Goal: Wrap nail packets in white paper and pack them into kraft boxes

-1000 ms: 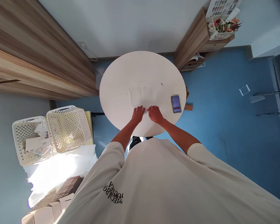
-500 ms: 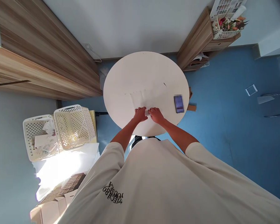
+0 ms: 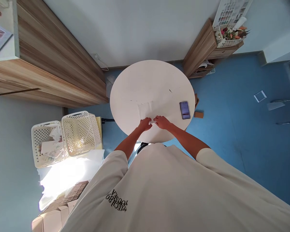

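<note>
A white sheet of paper [image 3: 147,109] lies on the round white table [image 3: 145,80], with faint fold lines across it. My left hand [image 3: 145,123] and my right hand [image 3: 161,122] sit side by side at the sheet's near edge. Both hands have curled fingers pinching that edge, and a small lifted bit of paper shows between them. A purple phone [image 3: 185,110] lies flat on the table to the right of my right hand.
Two white lattice baskets [image 3: 65,137] stand at the left, one holding papers. Wooden cabinets [image 3: 50,74] line the left wall. A wooden shelf unit [image 3: 203,48] with a basket of flowers stands at the back right. The floor [image 3: 244,129] is blue.
Both hands drew back toward me along the paper and went from lying spread on the sheet to pinching its near edge. The head view shifted slightly.
</note>
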`<action>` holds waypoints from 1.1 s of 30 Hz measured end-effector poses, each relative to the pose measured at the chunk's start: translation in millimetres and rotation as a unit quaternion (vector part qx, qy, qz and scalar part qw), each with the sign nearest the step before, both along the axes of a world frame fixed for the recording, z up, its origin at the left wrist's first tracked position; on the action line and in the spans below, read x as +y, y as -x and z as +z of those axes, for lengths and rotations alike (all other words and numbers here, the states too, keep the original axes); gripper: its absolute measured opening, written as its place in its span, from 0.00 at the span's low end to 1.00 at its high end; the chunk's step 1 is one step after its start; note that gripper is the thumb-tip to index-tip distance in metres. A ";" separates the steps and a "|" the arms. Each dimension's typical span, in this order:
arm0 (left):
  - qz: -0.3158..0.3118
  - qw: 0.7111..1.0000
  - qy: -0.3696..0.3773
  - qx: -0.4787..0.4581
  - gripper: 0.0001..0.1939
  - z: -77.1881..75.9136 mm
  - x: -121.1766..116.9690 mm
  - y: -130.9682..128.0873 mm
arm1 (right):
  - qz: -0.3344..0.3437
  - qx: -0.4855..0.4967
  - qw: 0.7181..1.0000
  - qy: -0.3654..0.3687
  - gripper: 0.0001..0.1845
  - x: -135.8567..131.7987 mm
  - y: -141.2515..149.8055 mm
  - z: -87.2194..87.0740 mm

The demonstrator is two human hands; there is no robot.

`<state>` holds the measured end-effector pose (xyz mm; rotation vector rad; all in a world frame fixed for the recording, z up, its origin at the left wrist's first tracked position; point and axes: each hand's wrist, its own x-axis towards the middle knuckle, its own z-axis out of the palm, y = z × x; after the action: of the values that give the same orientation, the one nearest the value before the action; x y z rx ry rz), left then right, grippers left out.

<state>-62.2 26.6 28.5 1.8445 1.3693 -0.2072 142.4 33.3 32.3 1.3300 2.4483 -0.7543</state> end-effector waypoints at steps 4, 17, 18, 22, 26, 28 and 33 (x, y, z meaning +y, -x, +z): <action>0.001 1.000 0.004 0.021 0.19 4.2 8.0 4.2 | -0.011 -0.006 1.000 0.011 0.15 13.1 4.1 -5.3; 0.104 0.992 0.016 0.066 0.22 -4.5 36.3 25.9 | -0.116 -0.006 0.993 0.026 0.22 34.6 2.3 -26.5; 0.108 0.992 0.017 0.068 0.22 -4.9 37.1 27.2 | -0.122 -0.011 0.992 0.027 0.22 35.5 3.4 -27.7; 0.101 0.989 -0.054 0.097 0.31 -1.6 35.6 22.7 | -0.151 -0.039 0.988 0.018 0.21 38.3 8.9 -30.9; -0.017 0.980 -0.179 0.081 0.37 -1.6 31.2 6.3 | -0.150 -0.052 0.987 -0.027 0.23 38.2 10.2 -30.8; -0.068 0.978 -0.184 0.064 0.39 -6.0 29.8 -1.9 | -0.136 -0.039 0.988 -0.063 0.25 36.6 7.8 -29.6; -0.053 0.986 -0.138 0.077 0.44 -20.1 27.6 -11.6 | -0.081 -0.007 0.994 -0.068 0.31 29.5 -2.5 -29.3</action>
<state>-50.6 54.2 8.3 2.1719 1.4652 -0.2283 144.9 62.8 3.0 1.5957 2.4409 -0.6201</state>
